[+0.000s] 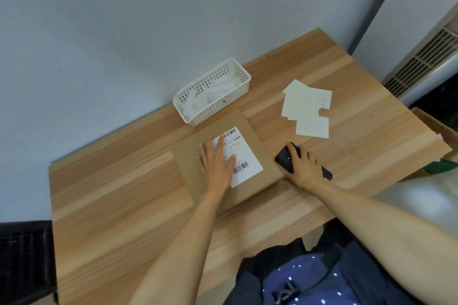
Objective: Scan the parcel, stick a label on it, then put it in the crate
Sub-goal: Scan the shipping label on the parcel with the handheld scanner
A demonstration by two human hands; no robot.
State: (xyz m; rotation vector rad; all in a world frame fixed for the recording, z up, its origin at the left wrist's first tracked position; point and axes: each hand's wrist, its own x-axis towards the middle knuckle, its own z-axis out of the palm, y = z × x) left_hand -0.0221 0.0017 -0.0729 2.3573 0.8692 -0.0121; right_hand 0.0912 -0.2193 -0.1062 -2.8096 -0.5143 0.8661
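Head view: we are pressing our left hand [216, 163], fingers spread flat, on the label [241, 153] atop the parcel [193, 156]. Our right hand [303, 168] is gripping the scanner [285, 159] near the worktop's [119, 195] right edge.

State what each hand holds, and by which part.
The right hand lies over the middle of the black scanner on the table. The left hand holds nothing; it rests flat on the parcel and its label.

Hands on parcel and scanner

The left hand [216, 164] lay flat on the labelled parcel [195, 156]; the right hand [303, 168] gripped the scanner [285, 160] on the table [124, 193], near a basket [198, 116] and loose labels [302, 104].
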